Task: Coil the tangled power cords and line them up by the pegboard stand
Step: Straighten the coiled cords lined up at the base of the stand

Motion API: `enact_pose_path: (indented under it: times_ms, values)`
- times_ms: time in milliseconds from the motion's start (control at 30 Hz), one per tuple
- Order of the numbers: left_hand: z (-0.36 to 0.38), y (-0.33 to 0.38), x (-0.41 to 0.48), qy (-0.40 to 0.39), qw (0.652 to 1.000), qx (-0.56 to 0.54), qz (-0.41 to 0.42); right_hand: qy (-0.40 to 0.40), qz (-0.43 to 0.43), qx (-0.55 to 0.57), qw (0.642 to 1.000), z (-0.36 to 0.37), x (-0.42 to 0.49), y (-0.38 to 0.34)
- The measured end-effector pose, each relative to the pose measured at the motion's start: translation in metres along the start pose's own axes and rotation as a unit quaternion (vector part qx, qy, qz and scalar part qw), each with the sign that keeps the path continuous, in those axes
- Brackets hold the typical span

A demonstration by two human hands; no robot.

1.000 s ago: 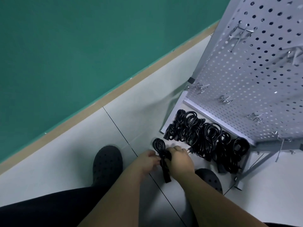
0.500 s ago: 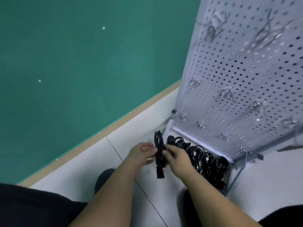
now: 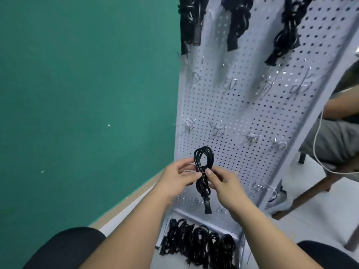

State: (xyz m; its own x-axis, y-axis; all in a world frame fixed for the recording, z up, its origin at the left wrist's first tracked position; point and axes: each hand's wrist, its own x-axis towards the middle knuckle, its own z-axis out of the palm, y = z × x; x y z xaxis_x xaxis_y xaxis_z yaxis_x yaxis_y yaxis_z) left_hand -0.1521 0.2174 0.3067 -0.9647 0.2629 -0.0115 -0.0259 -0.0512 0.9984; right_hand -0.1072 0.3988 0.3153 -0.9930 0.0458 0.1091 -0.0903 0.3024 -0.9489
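Head view. The left hand [image 3: 174, 179] and the right hand [image 3: 225, 183] meet at chest height in front of the pegboard stand [image 3: 242, 117]. Both pinch the waist of one coiled cord [image 3: 202, 168] between thumb and fingertips, the left from its own side and the right from the opposite side. A loop stands up above the hands. A smaller loop and the plug [image 3: 207, 207] hang free below them.

The row of coiled cords [image 3: 196, 241] lies well below the hands, at the foot of the stand, bundles touching side by side. More cords [image 3: 289, 26] hang far above, at the top of the board. Bare hooks [image 3: 217, 131] project from the board just beyond the upper loop. A seated person [image 3: 334, 136] is well off to the right of the right hand.

Assessment: no tie or finished wrap is discernible at the waist, so the coil appears held by the two pinches alone.

Risks:
- If either pinch slackens during transfer, the loops are likely to spring apart.
- The dangling plug may swing and drag loops loose.
- The upper loop may snag a nearby hook.
- Careless placement may disturb the packed row.
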Motion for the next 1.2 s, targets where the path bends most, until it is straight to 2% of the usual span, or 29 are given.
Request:
enact_pose_path:
  times_ms: [300,600,967,1200]
  values:
    - [0.063,0.117,0.003,-0.057,0.984,0.038,0.162,0.052,-0.109,-0.058,0.991,-0.089,-0.015,-0.106]
    - [0.106,0.218,0.002,-0.09,0.946,0.124,0.286,0.153,-0.218,-0.137,0.954,-0.157,-0.023,-0.175]
    - [0.157,0.299,0.029,-0.053,0.914,0.204,0.347,0.25,-0.271,-0.145,0.918,-0.232,0.002,-0.249]
    - [0.174,0.331,0.04,-0.038,0.905,0.216,0.365,0.25,-0.303,-0.147,0.908,-0.257,0.011,-0.281]
